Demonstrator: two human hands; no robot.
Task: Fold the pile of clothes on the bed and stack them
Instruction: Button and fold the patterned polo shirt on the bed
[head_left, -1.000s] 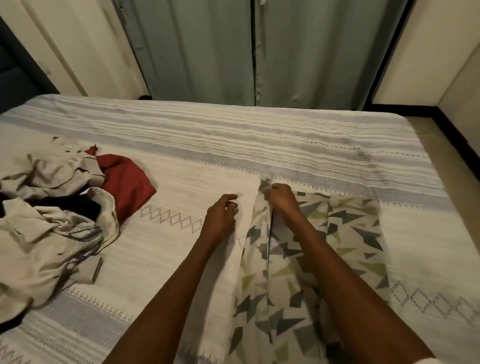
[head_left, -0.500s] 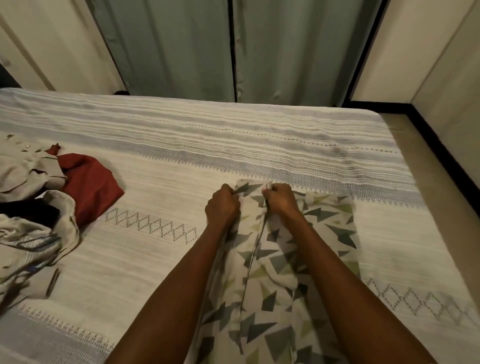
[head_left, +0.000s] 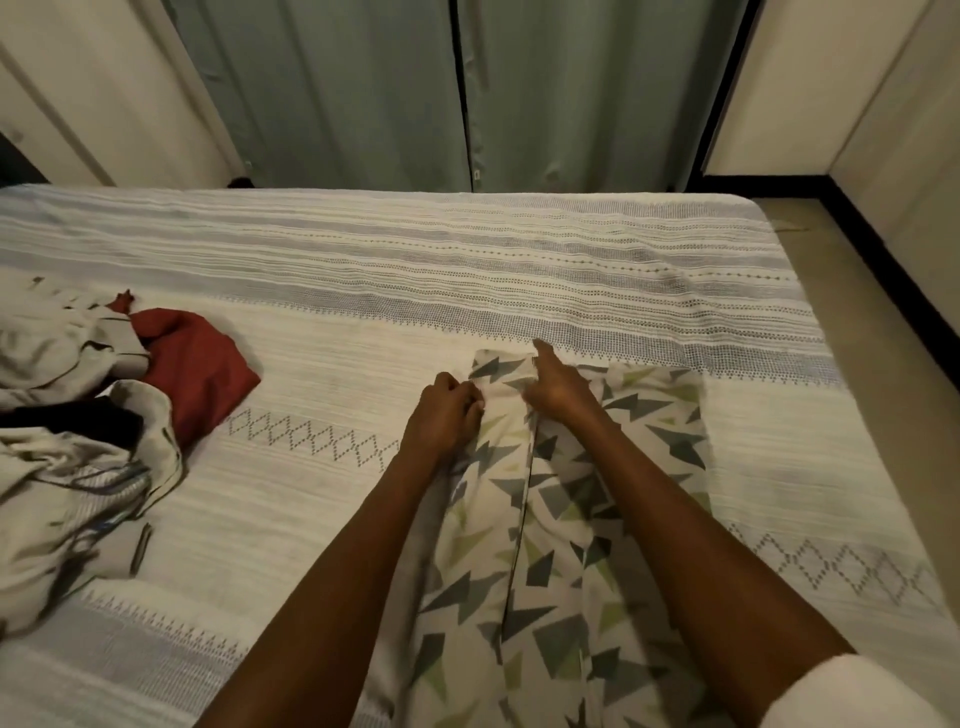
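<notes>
Cloth: patterned cloth (head_left: 571, 519) lies flat on the bed (head_left: 467, 270), near side; soft and light, it will likely wrinkle, so better take it at corners and edges.
Left hand: left hand (head_left: 447, 415) has curled fingers that pinch the folded top edge.
Right hand: right hand (head_left: 558, 384) presses flat, index finger pointing forward.
Pile: unfolded clothes (head_left: 67, 441) wait at the left, well apart.

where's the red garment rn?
Head view, left side of the bed: the red garment lies against the unfolded clothes pile, left of the left hand.
</notes>
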